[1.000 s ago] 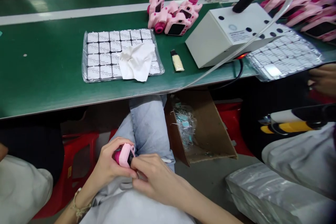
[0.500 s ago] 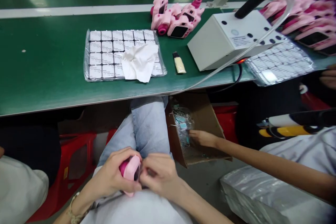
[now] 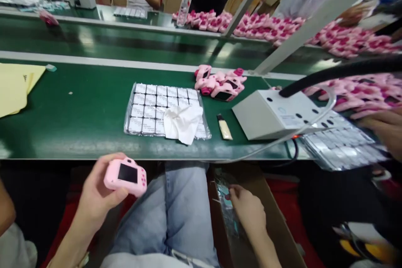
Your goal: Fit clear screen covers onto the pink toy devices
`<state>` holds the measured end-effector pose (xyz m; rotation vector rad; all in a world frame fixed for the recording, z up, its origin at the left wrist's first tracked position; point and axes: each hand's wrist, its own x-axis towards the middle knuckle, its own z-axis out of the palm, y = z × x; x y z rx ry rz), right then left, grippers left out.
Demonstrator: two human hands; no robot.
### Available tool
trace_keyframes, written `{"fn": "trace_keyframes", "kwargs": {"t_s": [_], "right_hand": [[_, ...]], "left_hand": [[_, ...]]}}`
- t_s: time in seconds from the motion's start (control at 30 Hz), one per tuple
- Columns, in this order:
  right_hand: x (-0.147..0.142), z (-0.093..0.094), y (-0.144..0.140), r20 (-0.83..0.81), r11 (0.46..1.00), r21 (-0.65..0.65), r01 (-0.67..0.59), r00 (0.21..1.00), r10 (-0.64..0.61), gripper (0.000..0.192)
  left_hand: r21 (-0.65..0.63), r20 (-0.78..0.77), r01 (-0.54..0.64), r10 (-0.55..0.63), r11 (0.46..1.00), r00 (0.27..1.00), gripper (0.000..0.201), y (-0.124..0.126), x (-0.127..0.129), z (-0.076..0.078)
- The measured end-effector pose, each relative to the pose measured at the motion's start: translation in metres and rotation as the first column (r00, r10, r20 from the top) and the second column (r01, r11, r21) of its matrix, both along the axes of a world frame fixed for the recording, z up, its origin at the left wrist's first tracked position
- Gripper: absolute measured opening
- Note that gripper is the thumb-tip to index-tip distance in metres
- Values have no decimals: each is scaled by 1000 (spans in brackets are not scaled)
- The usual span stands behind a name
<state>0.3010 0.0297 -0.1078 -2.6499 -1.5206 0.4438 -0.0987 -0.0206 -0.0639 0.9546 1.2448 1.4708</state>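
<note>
Camera gripped in left hand; right hand, fingers half-curled, at plastic scraps, hold unclear

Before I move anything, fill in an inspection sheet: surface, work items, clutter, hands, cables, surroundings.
Surface: green bench, with a wrapped tray of white squares on it.
Work items: pink camera, held, screen showing; more pink cameras heaped behind the tray.
Clutter: crumpled tissue on the tray; plastic scraps in the cardboard box.
Hands: left hand holds the pink camera; right hand is at the scraps, grip unclear.
Cables: clear tube and black cord by the white machine.
Surroundings: co-worker's hand at right; people across the bench.
</note>
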Motion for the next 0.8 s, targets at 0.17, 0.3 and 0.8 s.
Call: {"fn": "trace_keyframes", "kwargs": {"t_s": [0.17,0.3,0.8], "right_hand": [[-72,69,16,191,460,813,-357,910,368,34],[-116,89,100,303,348,700,-624,701,646,16],[-209,122,299,184,602,463,-651,735,653,27]], "left_hand": [[374,-459,-246,409,894,789,48,54,-31,0],[331,-602,-245,404,911,689,38,65,-47,-8],[333,-942,329,294,884,164,48,96,64,21]]}}
